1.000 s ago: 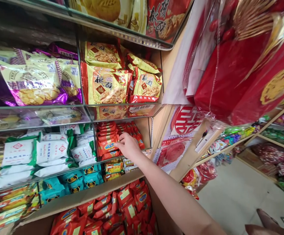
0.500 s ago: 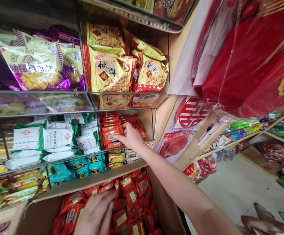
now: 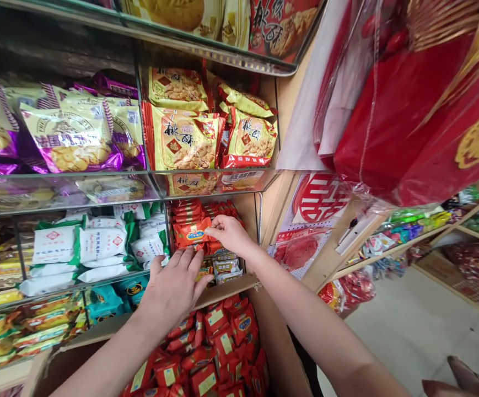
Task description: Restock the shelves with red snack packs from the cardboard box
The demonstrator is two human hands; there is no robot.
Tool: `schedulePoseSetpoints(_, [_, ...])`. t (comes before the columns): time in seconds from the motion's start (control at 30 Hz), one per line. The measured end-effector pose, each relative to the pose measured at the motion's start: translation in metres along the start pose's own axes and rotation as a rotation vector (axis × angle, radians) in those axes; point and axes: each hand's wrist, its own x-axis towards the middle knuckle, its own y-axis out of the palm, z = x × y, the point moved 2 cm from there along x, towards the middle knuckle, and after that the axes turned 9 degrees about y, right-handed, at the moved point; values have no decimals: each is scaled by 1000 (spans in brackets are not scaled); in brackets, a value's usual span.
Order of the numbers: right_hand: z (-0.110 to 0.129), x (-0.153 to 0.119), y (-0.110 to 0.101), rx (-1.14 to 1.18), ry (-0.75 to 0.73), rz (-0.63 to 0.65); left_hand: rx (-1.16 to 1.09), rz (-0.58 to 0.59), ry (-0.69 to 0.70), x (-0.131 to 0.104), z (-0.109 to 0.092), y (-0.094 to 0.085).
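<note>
Left hand (image 3: 177, 284) has risen from over the carton (image 3: 274, 337), fingers loosely spread and apparently empty, contact unclear. Right hand (image 3: 231, 234) pinches one end of a red packet (image 3: 190, 232) at the shelf compartment (image 3: 251, 212), beside white-and-green packets (image 3: 102, 241).

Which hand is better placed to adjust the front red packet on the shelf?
Probably the right hand: it seemingly pinches the red packet at one end, while the left hand is lower.
</note>
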Motion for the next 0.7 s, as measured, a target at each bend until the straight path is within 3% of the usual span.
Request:
schedulePoseSetpoints(0.23, [4, 2, 14, -126, 17, -25, 10, 36, 3, 0, 8, -3])
schedulePoseSetpoints(0.43, [13, 5, 15, -223, -1, -90, 50, 73, 29, 2, 9, -7])
schedulePoseSetpoints(0.7, [9, 3, 19, -298, -10, -103, 261, 46, -8, 11, 7, -8])
